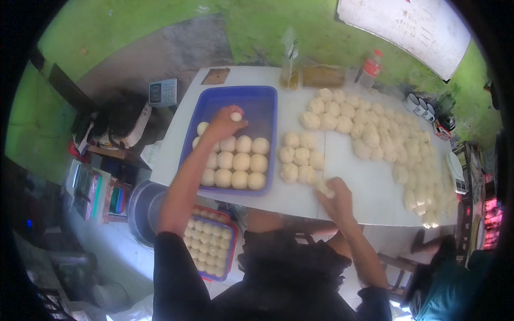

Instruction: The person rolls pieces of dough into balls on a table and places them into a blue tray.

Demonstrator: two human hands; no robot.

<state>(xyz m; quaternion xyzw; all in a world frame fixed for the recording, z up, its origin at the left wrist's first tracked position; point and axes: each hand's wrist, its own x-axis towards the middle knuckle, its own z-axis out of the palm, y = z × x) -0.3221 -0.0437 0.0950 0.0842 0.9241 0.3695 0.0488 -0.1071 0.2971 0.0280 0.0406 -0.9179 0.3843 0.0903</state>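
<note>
My left hand (227, 122) is over the blue plastic tray (237, 91), its fingers around a smooth dough ball (236, 116). Rows of round dough balls (241, 161) fill the near part of that tray, and my forearm hides some of them. On the white table, my right hand (337, 198) grips a piece of dough (324, 188), slightly blurred. Just beyond it sits a small group of rougher dough balls (302, 156), to the right of the tray.
A large spread of dough pieces (385, 132) covers the table's (341, 168) right side. A plastic bottle (371, 68) and a clear bag (289, 68) stand along the wall. A digital scale (457, 172) is at the right. Filled trays (209, 244) sit below the table, and another person (445, 281) is at lower right.
</note>
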